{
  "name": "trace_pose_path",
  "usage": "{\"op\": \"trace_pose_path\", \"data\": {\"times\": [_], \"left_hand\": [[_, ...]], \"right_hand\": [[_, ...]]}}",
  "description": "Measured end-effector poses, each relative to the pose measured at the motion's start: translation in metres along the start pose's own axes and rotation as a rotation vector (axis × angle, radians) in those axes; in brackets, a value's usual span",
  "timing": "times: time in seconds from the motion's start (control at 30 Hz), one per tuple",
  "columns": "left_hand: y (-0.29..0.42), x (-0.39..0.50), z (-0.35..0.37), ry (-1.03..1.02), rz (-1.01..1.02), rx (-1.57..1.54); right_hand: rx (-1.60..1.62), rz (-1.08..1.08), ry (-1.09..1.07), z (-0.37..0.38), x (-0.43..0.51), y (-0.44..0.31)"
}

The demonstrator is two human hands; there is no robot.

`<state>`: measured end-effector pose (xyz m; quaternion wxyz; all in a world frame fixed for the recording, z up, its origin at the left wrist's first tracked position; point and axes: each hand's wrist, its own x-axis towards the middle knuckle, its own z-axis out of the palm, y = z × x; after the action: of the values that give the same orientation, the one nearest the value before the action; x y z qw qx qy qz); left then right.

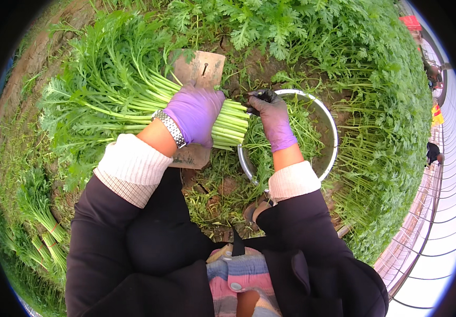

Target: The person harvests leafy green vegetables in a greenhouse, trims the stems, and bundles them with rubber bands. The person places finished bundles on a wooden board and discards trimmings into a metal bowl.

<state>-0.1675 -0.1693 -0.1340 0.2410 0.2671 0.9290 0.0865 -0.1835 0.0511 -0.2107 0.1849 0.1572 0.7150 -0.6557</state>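
Note:
My left hand point(197, 111), in a purple glove with a metal-band watch at the wrist, presses around a thick bunch of leafy chrysanthemum greens point(113, 105). The bunch lies across a worn wooden board point(208, 65) that has a keyhole-shaped slot. Its pale cut stem ends point(232, 126) point right, and the leaves fan out to the left. Just right of the stem ends is my right hand point(269, 113), its purple glove stained dark at the fingers. Those fingers are curled, and whether they pinch anything is unclear. Below that hand stands a round metal basin point(333, 140) with loose greens point(305, 126) inside.
Tall greens point(374, 99) grow densely along the right and top. Bunches tied with red bands point(49, 237) lie on the ground at lower left. Trimmings point(216, 206) litter the soil near my shoe point(257, 210). Another person point(434, 153) is at the far right, by the ribbed greenhouse wall point(430, 241).

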Motion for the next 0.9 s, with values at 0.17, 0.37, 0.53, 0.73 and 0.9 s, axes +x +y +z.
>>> {"op": "trace_pose_path", "data": {"times": [0.17,0.37,0.53,0.73,0.9], "left_hand": [[-0.004,-0.001,-0.002,-0.015,0.038,-0.018],[-0.005,0.003,0.001,-0.036,0.026,-0.047],[-0.005,0.001,0.000,0.005,0.069,-0.013],[-0.005,0.003,0.001,-0.015,0.085,-0.047],[-0.008,-0.007,-0.001,0.012,0.064,-0.097]], "right_hand": [[-0.081,-0.113,-0.037,0.015,0.008,-0.001],[-0.061,-0.005,-0.039,0.024,0.020,-0.009],[-0.054,0.021,-0.125,0.036,0.019,-0.017],[0.254,0.102,-0.131,0.033,0.014,-0.026],[0.263,0.068,-0.228,0.024,0.016,-0.035]]}}
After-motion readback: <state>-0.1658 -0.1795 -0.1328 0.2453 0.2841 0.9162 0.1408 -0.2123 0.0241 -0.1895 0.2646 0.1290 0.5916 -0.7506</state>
